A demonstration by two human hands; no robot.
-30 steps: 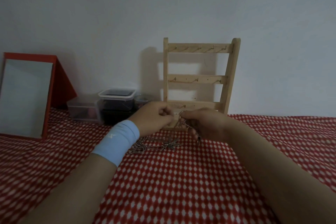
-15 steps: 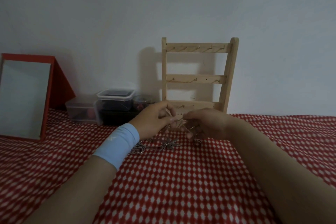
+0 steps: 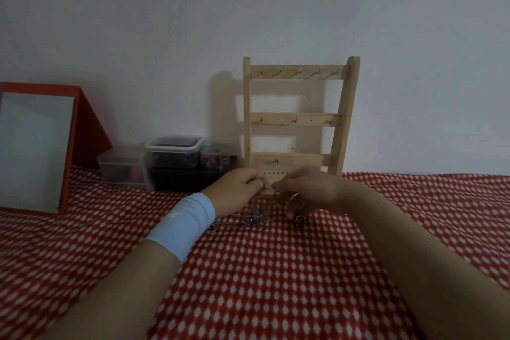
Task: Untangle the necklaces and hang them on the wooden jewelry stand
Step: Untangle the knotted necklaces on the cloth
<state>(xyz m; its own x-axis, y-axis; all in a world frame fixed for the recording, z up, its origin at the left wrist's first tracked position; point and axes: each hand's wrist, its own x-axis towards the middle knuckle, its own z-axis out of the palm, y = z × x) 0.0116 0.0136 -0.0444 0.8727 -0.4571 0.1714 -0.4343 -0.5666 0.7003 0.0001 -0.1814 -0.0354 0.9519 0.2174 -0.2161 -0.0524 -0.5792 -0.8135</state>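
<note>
Silver necklaces point(image 3: 251, 219) hang between left hand point(image 3: 238, 188) and right hand point(image 3: 310, 188), seemingly pinched.

Dim, bluish light comes from the right front: the stand point(image 3: 300, 119) throws a soft shadow leftward on the wall point(image 3: 248, 8). Corners darken; fine detail stays soft and grainy.

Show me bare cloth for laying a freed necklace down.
Free: checked cloth right of the wooden jewelry stand and right hand; also the near stretch this side of the necklaces. Crowded: round the left hand; plastic containers and mirror at left.
</note>
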